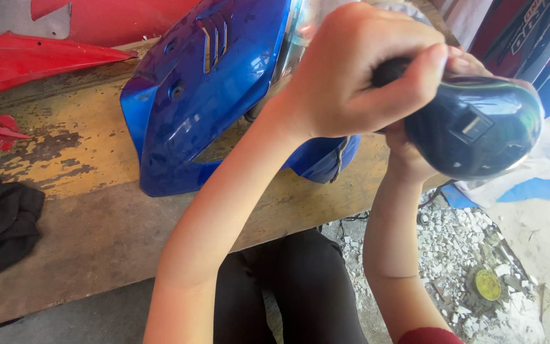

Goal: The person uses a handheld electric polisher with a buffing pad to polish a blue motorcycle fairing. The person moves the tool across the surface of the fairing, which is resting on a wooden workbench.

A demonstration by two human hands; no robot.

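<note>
1. Gripping a dark, glossy, rounded plastic power tool body [475, 127] in both hands, the person is holding it above the right end of the worn yellow-painted wooden bench [84, 210], just beside the shiny blue plastic scooter fairing panel [205, 95] lying on that bench.
2. The left hand [351, 70] is curling closed over the tool's black top knob, fingers wrapped fully round it; the right hand [415, 150] is sitting underneath and behind, mostly hidden, so I cannot tell how tightly it is closing, only that it is supporting the tool.
3. The tool is hanging partly past the bench edge, over the rubble-strewn grey concrete floor [459, 248]; if the hidden lower grip is loosening, it is likely dropping there.
4. It is sitting very close to the fairing, so a tilt or slip is risking a scrape on the glossy blue surface.
5. The fairing itself is overhanging the bench's front edge and could be getting nudged off by a forearm.
6. A small square pale label is showing on the tool's side.
7. Dark panels with pale lettering [529, 28] are standing at top right.
8. A round yellow disc [487, 284] is lying on the floor, a red plastic fairing piece [27, 60] and a crumpled black cloth [1, 223] at left.
</note>
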